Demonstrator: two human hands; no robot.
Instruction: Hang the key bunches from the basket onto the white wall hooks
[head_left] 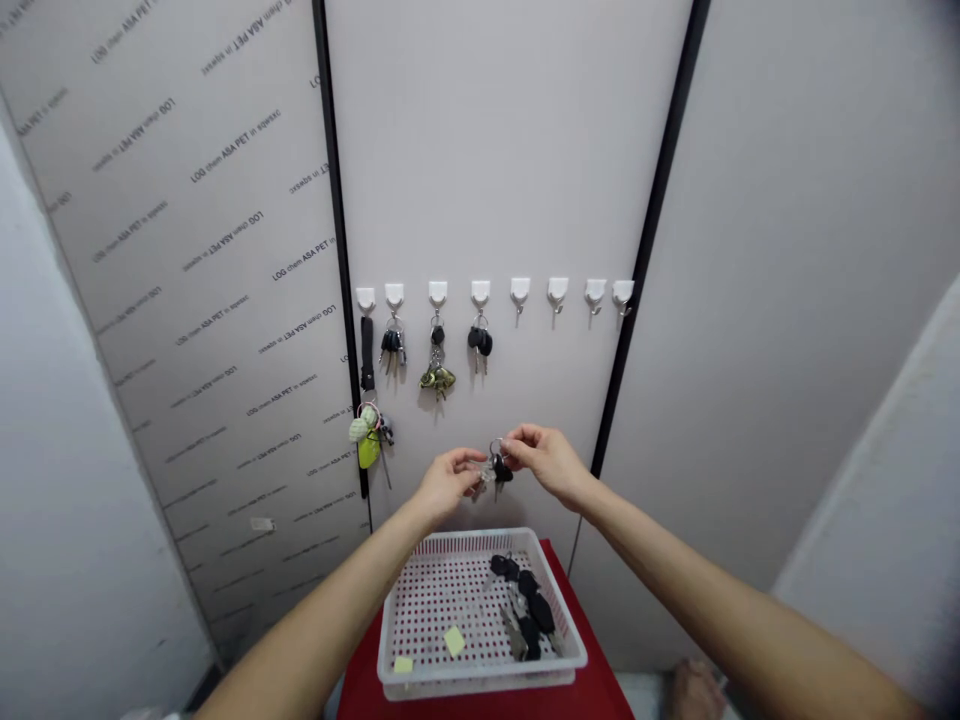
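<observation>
Far L: keys w/ green fob [367, 450] hang under black strap fob [367, 352]. Row of white wall hooks [480, 291] above, next 3 hold keys. L hand [448, 484]: fingers [469, 459] held together, tips just beside key bunch [496, 470]; can't tell if gripping. Bunch w/ black fobs sits between hands. R hand [546, 463]: thumb + index pinch its ring, keys dangling below fingers. Under hands, white plastic basket [480, 540] on red table [592, 610] holds more black-fob keys [525, 605].
</observation>
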